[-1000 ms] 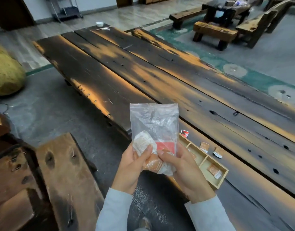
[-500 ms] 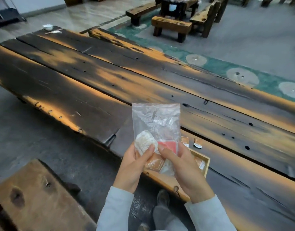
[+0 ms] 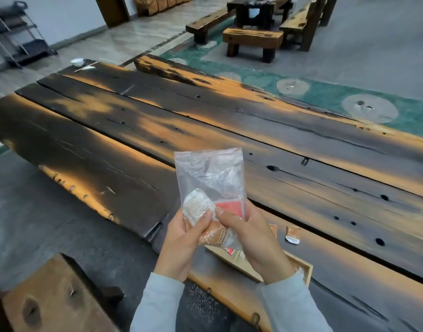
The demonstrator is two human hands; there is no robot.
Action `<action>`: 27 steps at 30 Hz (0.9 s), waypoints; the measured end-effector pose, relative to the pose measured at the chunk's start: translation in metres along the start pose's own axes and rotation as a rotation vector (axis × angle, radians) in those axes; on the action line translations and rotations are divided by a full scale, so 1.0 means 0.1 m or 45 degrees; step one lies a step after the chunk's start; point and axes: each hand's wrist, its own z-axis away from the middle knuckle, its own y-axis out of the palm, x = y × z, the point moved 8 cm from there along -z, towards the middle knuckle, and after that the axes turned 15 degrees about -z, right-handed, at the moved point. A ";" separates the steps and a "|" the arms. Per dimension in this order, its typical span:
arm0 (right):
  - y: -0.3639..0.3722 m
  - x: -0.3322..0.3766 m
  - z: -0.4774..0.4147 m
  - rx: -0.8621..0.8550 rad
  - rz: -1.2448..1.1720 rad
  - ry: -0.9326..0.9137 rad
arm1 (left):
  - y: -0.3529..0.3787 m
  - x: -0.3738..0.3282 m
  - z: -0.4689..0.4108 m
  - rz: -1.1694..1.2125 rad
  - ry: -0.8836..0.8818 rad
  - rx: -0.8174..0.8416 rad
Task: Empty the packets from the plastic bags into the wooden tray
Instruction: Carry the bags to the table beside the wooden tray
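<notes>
I hold a clear zip plastic bag (image 3: pixel 211 178) upright over the near table edge. My left hand (image 3: pixel 181 243) and my right hand (image 3: pixel 251 243) both pinch its lower part. Inside lie a white packet (image 3: pixel 197 204), a red packet (image 3: pixel 229 207) and a brown packet (image 3: pixel 214 236). The wooden tray (image 3: pixel 304 269) sits on the table right under my right hand, mostly hidden by it; a red-and-white packet (image 3: pixel 230 251) shows in it.
A loose brown packet (image 3: pixel 293 233) lies on the dark plank table (image 3: pixel 134 130) just beyond the tray. A wooden stool (image 3: pixel 52 303) stands at lower left. A white cup (image 3: pixel 77 61) sits at the far table end. Benches stand across the room.
The view has swung up and to the right, so the tray now sits under my right hand. Both hands keep the same hold on the bag.
</notes>
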 end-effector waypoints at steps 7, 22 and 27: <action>-0.49 0.26 -0.32 -0.115 -0.077 0.013 | 0.47 -0.03 -0.44 -0.074 -0.038 0.061; -1.09 0.57 -0.53 -0.275 -0.220 -0.056 | 1.10 0.04 -0.97 -0.124 -0.132 0.249; -1.04 0.60 -0.62 -0.311 -0.251 -0.098 | 1.06 0.02 -1.16 -0.138 -0.139 0.312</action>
